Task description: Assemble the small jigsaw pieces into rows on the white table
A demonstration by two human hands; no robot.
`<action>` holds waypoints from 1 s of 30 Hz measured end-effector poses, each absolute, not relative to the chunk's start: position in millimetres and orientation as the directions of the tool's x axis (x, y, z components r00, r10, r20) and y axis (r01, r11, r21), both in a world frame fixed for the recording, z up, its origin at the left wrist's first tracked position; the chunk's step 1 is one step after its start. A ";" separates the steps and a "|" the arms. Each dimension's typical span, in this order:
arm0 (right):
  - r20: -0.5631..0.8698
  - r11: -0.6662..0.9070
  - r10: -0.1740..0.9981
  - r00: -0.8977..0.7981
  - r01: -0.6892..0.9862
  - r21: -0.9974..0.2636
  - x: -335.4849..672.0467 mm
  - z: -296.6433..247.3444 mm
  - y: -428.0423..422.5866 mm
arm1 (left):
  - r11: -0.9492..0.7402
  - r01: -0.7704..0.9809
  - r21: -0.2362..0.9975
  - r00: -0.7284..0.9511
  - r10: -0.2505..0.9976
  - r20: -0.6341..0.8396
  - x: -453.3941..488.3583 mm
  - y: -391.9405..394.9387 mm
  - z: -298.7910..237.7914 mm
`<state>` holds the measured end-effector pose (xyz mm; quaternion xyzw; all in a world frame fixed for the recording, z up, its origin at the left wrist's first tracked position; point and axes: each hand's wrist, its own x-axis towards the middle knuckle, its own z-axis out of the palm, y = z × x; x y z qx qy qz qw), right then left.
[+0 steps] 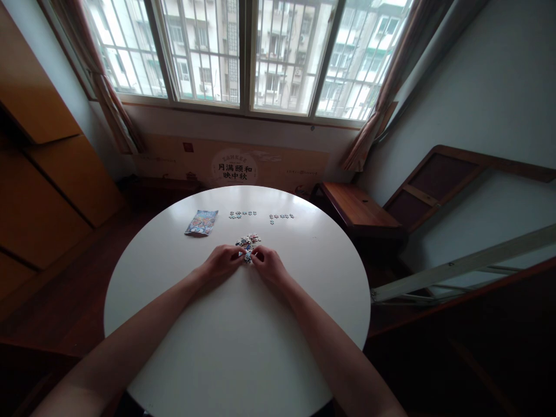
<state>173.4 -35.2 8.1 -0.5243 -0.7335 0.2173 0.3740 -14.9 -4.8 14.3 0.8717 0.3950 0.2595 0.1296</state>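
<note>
A small heap of jigsaw pieces [249,240], some white and some coloured, lies on the round white table [234,336]. My left hand [223,260] rests at the left side of the heap, its thumb and fingers pinched together at a jigsaw piece. From the right, my right hand [267,264] meets it, fingertips closed in a pinch on a jigsaw piece as well. The two sets of fingertips are close together over the heap's near end. The pieces between them are too small to make out in detail.
Beyond the heap, several loose pieces stand in short rows, one group [242,214] at centre and another group [281,217] to the right. A colourful printed packet [202,223] lies at the left. A wooden bench [362,205] stands past the table's right far edge.
</note>
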 end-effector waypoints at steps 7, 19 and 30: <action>0.313 0.346 0.935 -0.164 0.613 -0.710 173.2 8.7 -35.9 | -0.659 0.621 0.424 0.561 0.752 0.347 -14.8 -5.1 15.7; 0.309 0.346 0.936 -0.169 0.607 -0.715 173.7 11.0 -36.9 | -0.652 0.616 0.442 0.551 0.758 0.350 -14.7 -5.3 14.9; 0.312 0.347 0.935 -0.168 0.612 -0.711 173.4 11.8 -37.4 | -0.657 0.614 0.437 0.553 0.754 0.356 -14.4 -5.8 16.3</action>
